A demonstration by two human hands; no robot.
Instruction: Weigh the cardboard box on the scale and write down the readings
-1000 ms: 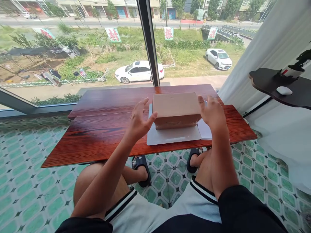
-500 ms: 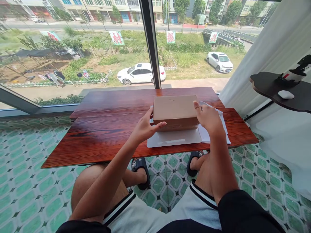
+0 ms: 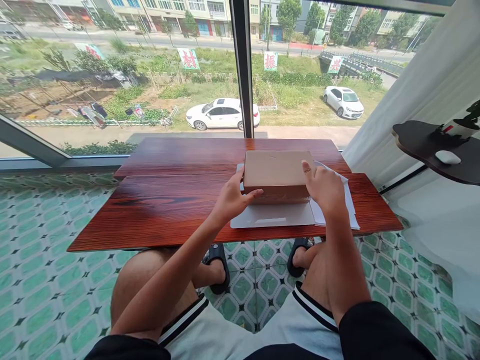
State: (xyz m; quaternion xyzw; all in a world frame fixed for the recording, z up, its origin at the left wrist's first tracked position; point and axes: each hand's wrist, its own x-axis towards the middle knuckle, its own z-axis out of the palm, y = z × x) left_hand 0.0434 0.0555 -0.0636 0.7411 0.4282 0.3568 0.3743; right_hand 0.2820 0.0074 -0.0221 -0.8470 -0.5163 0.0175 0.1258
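Observation:
Between my two hands is a closed brown cardboard box (image 3: 278, 170), over a pale, flat, glossy sheet (image 3: 272, 216) on the wooden table. My left hand (image 3: 235, 197) grips the box's left end, thumb along the front face and the other fingers round the side, partly hidden. At the right end, my right hand (image 3: 325, 186) holds the box with its thumb up by the top edge; its other fingers are mostly hidden behind the hand. White papers (image 3: 350, 202) lie under and beside my right hand.
The reddish-brown table (image 3: 161, 210) extends left of the box and back to the window. A dark shelf (image 3: 416, 137) with a white mouse-like object (image 3: 447, 157) and a potted plant stands at the right, by a white curtain (image 3: 375, 100). My knees are below the table's front edge.
The view has shifted slightly, so the whole scene sits a little further right and lower. Both hands keep their hold on the box, with little visible movement against the table.

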